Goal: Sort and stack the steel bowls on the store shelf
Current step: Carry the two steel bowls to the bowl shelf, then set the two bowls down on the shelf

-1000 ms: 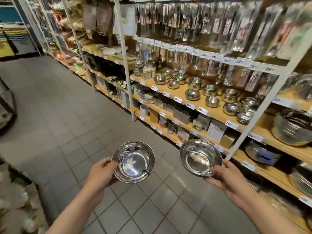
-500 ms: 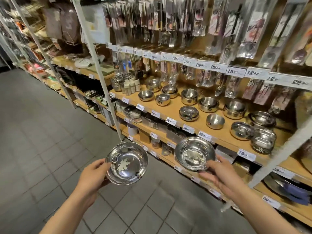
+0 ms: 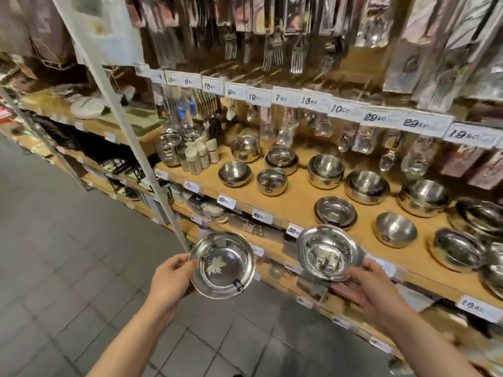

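Observation:
My left hand [image 3: 169, 282] grips the left rim of a shallow steel bowl [image 3: 222, 264] with a small sticker near its lower edge. A second shallow steel bowl [image 3: 328, 252] is held by my right hand [image 3: 373, 291] from below and to the right. Both bowls hang in the air just in front of the wooden shelf [image 3: 291, 205]. On that shelf stand several steel bowls, some stacked: a shallow stack [image 3: 336, 212] directly behind the right-hand bowl, a single bowl [image 3: 396, 229] to its right, deeper ones [image 3: 367, 186] behind.
A slanted white shelf post [image 3: 130, 137] runs down to the left bowl. Price tags [image 3: 294, 230] line the shelf edges. Packed forks and spoons [image 3: 275, 50] hang above. Spice jars [image 3: 200, 156] stand at the shelf's left end. Grey floor tiles [image 3: 68, 254] lie to the left.
I have come closer to the shelf; it fills more of the view. Both hands have carried their bowls forward and up toward the shelf's front edge.

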